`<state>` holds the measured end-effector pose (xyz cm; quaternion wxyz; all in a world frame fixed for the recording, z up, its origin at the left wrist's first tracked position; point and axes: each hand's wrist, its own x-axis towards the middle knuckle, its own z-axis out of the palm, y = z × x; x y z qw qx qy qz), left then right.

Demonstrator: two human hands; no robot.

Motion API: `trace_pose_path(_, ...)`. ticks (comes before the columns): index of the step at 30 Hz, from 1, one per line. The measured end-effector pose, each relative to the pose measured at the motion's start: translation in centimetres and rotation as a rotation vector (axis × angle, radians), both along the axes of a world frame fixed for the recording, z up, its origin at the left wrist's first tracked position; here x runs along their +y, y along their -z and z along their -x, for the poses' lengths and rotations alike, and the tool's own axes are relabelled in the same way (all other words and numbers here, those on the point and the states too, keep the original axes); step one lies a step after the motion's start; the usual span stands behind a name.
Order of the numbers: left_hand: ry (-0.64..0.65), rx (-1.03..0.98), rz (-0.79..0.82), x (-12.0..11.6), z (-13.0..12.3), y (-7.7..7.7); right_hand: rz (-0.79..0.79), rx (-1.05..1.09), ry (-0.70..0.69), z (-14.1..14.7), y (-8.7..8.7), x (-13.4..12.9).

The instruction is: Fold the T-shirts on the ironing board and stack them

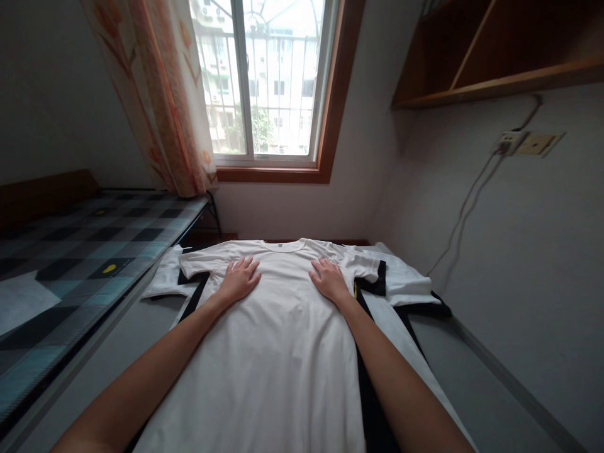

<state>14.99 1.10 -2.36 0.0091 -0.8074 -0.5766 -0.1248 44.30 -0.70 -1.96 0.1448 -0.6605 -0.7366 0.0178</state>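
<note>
A white short-sleeved T-shirt (283, 340) lies spread out with its collar toward the window and its hem toward me. My left hand (240, 279) rests flat on its upper chest, left of the collar, fingers spread. On the other side of the chest, my right hand (329, 279) lies palm down with its fingers stretched out. Beneath the top shirt are a black garment (375, 402) and a larger white shirt (406, 277), which show at the sleeves and along the sides. Soft wrinkles run down the top shirt's front.
The shirts lie on a grey surface (467, 365) beside the right wall. To the left stands a bed with a checkered mattress (141, 233) and a white sheet of paper (23, 302). A curtain (170, 100), a window (278, 82), a wooden shelf (495, 78) and a wall socket (533, 143) surround it.
</note>
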Motion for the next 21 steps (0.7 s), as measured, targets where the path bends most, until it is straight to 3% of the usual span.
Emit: trace_pose_path(21,-0.006,0.016,0.009,-0.12,-0.09,-0.22,0.002,-0.016,0.003,0.04,-0.11,-0.06)
